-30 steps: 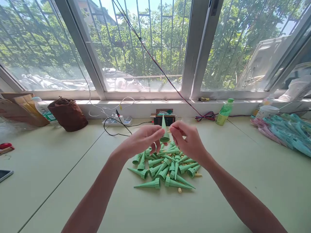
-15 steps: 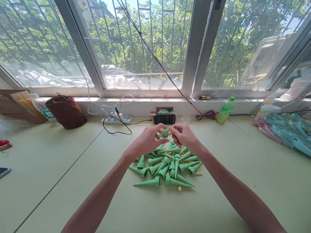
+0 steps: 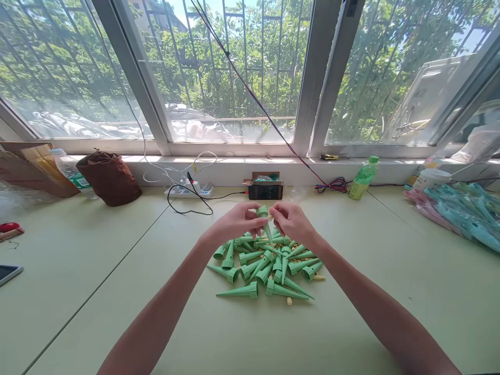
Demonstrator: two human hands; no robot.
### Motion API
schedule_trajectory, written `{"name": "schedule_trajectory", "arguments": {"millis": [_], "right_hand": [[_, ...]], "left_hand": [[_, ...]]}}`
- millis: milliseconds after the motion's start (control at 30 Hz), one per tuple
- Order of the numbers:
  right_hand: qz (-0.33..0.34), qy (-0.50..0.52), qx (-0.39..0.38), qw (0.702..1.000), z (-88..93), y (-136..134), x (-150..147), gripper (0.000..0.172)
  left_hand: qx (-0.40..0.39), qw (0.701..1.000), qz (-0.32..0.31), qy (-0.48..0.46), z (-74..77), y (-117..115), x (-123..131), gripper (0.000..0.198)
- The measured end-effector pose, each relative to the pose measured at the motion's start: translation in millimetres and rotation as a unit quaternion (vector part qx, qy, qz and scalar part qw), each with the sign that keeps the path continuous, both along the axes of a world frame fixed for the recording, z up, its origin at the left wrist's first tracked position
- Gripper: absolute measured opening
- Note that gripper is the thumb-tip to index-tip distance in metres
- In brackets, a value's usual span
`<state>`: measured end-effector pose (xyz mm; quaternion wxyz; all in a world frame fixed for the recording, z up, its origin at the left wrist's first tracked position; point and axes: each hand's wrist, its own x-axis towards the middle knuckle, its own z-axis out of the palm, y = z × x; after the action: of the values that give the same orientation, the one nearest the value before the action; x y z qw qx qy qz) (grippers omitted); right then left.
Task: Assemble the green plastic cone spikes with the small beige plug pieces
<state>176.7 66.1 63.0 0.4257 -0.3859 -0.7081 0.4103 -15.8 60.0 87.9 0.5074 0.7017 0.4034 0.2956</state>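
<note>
Above the pile, my left hand (image 3: 245, 220) grips a green plastic watering spike (image 3: 267, 229) between thumb and fingers, its ribbed collar up and its tapered tip pointing down. Close beside the collar, my right hand (image 3: 288, 220) is closed in a pinch. A small pale bit shows at its fingertips, too small to name. Below both hands lies a heap of similar green spikes (image 3: 263, 271), pointing various ways. Short pale yellow pegs lie among them, one peg (image 3: 289, 301) at the near edge of the heap.
Behind the hands a phone (image 3: 265, 192) leans against a small box. To its left are a power strip (image 3: 187, 190) and a brown bag (image 3: 109, 179). A green bottle (image 3: 362, 178) and bagged blue-green parts (image 3: 464, 208) are on the right. Another phone (image 3: 10, 274) lies far left.
The spike in my left hand has swung from sideways to tip down. My right hand has shifted slightly left and down, staying beside the collar.
</note>
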Motion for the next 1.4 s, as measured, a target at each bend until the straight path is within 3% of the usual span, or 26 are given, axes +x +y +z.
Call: {"name": "schedule_trajectory", "arguments": {"millis": [133, 200, 267, 400, 533, 633, 833, 967, 1033, 1133, 1200, 1300, 1400], "right_hand": [[0.060, 0.078, -0.223, 0.970, -7.9, 7.3, 2.8, 0.037], [0.079, 0.101, -0.253, 0.959, -11.1, 10.4, 4.3, 0.039], [0.082, 0.106, -0.230, 0.964, -11.2, 11.3, 5.3, 0.042], [0.050, 0.076, -0.105, 0.990, -1.1, 5.8, 6.8, 0.041], [0.043, 0.020, 0.041, 0.998, 11.3, -3.3, 9.5, 0.036], [0.030, -0.019, 0.111, 0.993, 15.8, -8.2, 11.5, 0.034], [-0.016, -0.043, 0.144, 0.989, 18.7, -11.4, 12.2, 0.033], [-0.061, -0.092, 0.155, 0.982, 15.5, -8.1, 8.7, 0.035], [-0.050, -0.089, 0.079, 0.992, 11.3, -4.0, 7.0, 0.037], [0.017, -0.027, -0.108, 0.994, 5.5, 2.6, 6.9, 0.034], [0.044, 0.019, -0.138, 0.989, 4.5, 5.2, 8.2, 0.033], [0.009, 0.051, -0.037, 0.998, 7.1, 4.5, 10.8, 0.035], [-0.057, 0.024, 0.103, 0.993, 10.9, 0.0, 12.8, 0.036]], "left_hand": [[0.180, 0.975, 0.050, 0.119, -2.6, -6.3, 12.1, 0.029], [0.235, 0.958, 0.070, 0.150, -0.6, -8.1, 14.1, 0.027], [0.217, 0.964, 0.070, 0.140, 2.2, -7.1, 10.9, 0.032], [0.026, 0.997, 0.011, 0.069, 9.6, -1.8, -4.7, 0.055], [-0.110, 0.994, -0.006, 0.010, 18.0, -3.3, -11.1, 0.062], [-0.176, 0.983, -0.059, -0.007, 22.4, -8.0, -7.2, 0.065], [-0.114, 0.990, -0.075, -0.044, 24.6, -12.9, 0.2, 0.045], [0.015, 0.999, -0.036, 0.036, 19.6, -15.3, 5.7, 0.037], [0.098, 0.990, 0.012, 0.096, 15.0, -16.3, 10.0, 0.033], [0.207, 0.960, 0.089, 0.166, 9.8, -16.8, 15.3, 0.028], [0.238, 0.948, 0.111, 0.178, 9.7, -16.0, 15.2, 0.031], [0.180, 0.969, 0.087, 0.148, 14.8, -14.2, 8.7, 0.045], [0.021, 0.996, 0.036, 0.079, 22.2, -13.6, 0.1, 0.062]]}}
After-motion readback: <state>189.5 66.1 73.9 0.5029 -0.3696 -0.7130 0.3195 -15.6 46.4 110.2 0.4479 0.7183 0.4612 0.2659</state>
